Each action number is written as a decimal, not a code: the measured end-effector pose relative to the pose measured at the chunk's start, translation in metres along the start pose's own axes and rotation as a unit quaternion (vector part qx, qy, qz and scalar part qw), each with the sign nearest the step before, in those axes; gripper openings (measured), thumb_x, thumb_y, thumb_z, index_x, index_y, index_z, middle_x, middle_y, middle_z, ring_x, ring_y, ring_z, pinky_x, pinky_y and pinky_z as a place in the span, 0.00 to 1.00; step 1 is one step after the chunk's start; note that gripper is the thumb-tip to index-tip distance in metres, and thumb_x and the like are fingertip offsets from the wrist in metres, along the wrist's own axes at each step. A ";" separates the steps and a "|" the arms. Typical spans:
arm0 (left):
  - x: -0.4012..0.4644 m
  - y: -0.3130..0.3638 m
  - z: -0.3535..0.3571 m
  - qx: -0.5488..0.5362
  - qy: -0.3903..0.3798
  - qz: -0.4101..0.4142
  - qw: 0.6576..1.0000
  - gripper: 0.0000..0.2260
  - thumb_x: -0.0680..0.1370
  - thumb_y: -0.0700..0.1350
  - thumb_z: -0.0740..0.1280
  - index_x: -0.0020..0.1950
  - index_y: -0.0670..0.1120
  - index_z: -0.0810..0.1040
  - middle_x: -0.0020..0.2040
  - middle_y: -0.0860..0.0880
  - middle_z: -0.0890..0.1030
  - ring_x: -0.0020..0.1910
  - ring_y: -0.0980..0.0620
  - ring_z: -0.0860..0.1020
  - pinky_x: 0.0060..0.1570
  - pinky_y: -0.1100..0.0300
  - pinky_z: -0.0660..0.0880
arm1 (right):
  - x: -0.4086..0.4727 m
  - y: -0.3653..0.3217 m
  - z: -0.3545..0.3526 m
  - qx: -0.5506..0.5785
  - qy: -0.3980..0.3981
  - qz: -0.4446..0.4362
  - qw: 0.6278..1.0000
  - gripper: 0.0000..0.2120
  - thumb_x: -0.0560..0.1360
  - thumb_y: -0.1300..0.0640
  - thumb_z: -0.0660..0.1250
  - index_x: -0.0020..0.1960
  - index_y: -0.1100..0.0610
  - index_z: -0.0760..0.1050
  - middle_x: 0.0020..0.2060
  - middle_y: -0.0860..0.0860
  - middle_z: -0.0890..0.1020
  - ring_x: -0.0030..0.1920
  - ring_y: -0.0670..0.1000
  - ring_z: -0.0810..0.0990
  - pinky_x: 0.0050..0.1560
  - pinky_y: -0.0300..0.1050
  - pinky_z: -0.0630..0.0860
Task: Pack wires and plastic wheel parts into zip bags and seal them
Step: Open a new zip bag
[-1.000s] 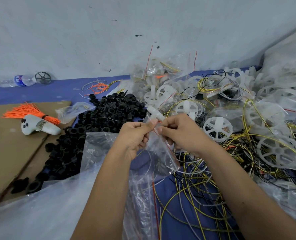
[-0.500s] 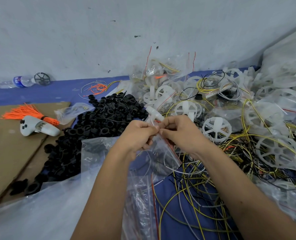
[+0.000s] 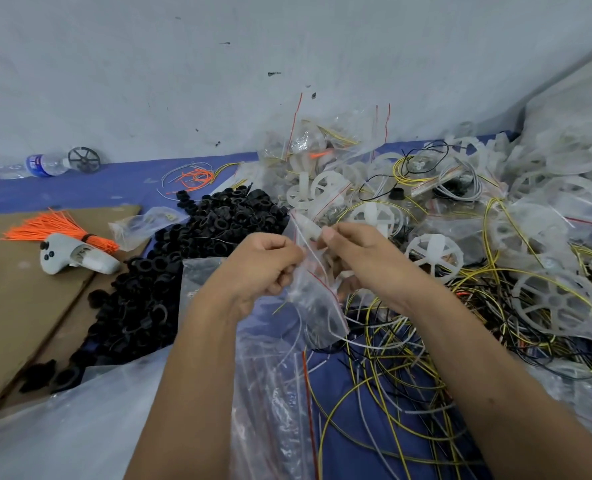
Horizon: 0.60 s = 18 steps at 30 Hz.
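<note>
Pale scuffed wall (image 3: 149, 81) fills the upper half of the head view, and below it a blue cloth (image 3: 62, 188) covers the work surface, with brown cardboard (image 3: 13, 299) laid over it at the left edge.

At the centre of the frame the left hand (image 3: 263, 268) and the right hand (image 3: 360, 258) meet over a small clear zip bag (image 3: 317, 306) with a red seal line. Both hands are curled and pinch the bag near its top, the left at its left edge and the right at its right edge, thumb tips close together. The bag hangs down between the wrists; white and dark wire ends show through it, and a white plastic part (image 3: 308, 228) pokes up just above the fingers.

To the right lies a tangle of yellow, black and white wires (image 3: 408, 368), and beyond it a heap of white plastic wheels (image 3: 433, 252) mixed with filled bags. Left of the hands sits a pile of black rings (image 3: 190, 244). On the cardboard rest a white handheld controller (image 3: 76, 259) and a bundle of orange ties (image 3: 62, 230). A water bottle (image 3: 41, 165) lies against the wall at upper left. Loose clear plastic sheeting (image 3: 79, 427) covers the lower left.
</note>
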<state>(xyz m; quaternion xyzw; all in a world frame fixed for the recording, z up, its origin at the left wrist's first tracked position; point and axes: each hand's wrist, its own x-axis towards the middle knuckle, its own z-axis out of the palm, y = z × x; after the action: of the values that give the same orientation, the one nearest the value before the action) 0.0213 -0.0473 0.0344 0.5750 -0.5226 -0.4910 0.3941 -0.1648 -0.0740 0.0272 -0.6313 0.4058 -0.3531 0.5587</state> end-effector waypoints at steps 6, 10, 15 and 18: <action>0.001 -0.005 0.010 -0.011 -0.026 -0.030 0.999 0.08 0.81 0.37 0.66 0.42 0.41 0.75 0.31 0.49 0.70 0.25 0.56 0.67 0.23 0.66 0.60 | -0.004 0.004 0.008 -0.057 -0.033 0.025 0.997 0.18 0.80 0.49 0.67 0.42 0.63 0.76 0.28 0.52 0.77 0.24 0.48 0.74 0.21 0.39 0.68; -0.003 -0.005 -0.002 -0.063 -0.051 -0.032 0.996 0.20 0.82 0.35 0.64 0.30 0.46 0.69 0.28 0.51 0.65 0.23 0.57 0.62 0.20 0.68 0.57 | -0.003 0.005 -0.008 -0.170 0.017 0.032 0.985 0.12 0.78 0.58 0.70 0.39 0.65 0.79 0.26 0.56 0.79 0.21 0.49 0.72 0.21 0.42 0.70; -0.014 0.002 -0.034 -0.123 -0.058 -0.038 0.990 0.20 0.81 0.37 0.61 0.29 0.47 0.65 0.24 0.53 0.62 0.20 0.59 0.58 0.17 0.71 0.54 | -0.004 0.005 -0.025 -0.335 0.125 0.014 0.934 0.08 0.72 0.57 0.74 0.37 0.58 0.80 0.26 0.51 0.81 0.22 0.45 0.78 0.22 0.38 0.74; -0.017 0.008 -0.040 -0.151 -0.056 -0.026 0.987 0.14 0.75 0.39 0.64 0.33 0.47 0.62 0.26 0.52 0.60 0.20 0.59 0.57 0.17 0.70 0.53 | 0.000 0.002 -0.016 -0.249 0.125 0.020 0.960 0.03 0.72 0.61 0.71 0.44 0.58 0.77 0.30 0.56 0.83 0.24 0.51 0.82 0.24 0.42 0.77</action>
<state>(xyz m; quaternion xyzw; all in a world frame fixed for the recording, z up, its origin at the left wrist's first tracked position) 0.0588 -0.0341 0.0530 0.4938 -0.4487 -0.6057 0.4335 -0.1796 -0.0807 0.0274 -0.6929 0.5599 -0.3054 0.3363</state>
